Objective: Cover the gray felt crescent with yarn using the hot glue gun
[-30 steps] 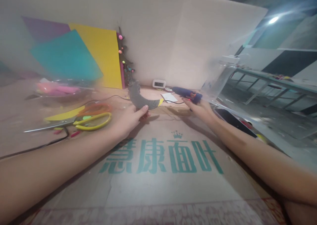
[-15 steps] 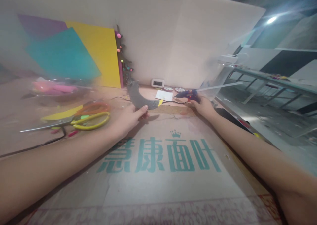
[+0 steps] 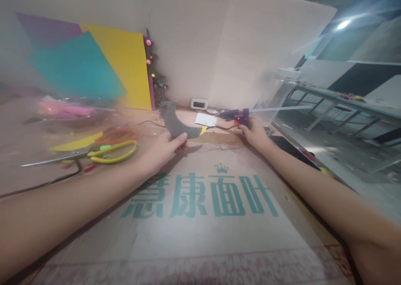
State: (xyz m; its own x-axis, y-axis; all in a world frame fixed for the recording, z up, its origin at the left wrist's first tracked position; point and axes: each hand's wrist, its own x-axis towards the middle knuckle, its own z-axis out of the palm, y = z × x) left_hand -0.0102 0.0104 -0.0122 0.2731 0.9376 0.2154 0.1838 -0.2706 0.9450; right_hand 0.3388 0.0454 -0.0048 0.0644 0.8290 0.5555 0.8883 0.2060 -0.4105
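Observation:
My left hand pinches a grey curved piece between thumb and fingers, near its lower edge. The piece bends like a crescent and has a yellow tip at its right end; its upper left end is blurred. My right hand is closed at the handle of a dark blue glue gun, whose nozzle points left. A long clear glue stick juts from the gun's back, and an orange trigger shows at the front of the grip. Some of my right fingers are hidden.
Yellow-handled scissors and orange-handled ones lie at left, by a clear bowl of pink pieces. Coloured sheets lean on the wall. A small digital clock and white card sit at the back. A dark cord crosses the table.
The glue gun in my right hand has tilted, its nozzle rising slightly and its body turning more level. My left hand and the grey piece have hardly moved; the view has shifted a little.

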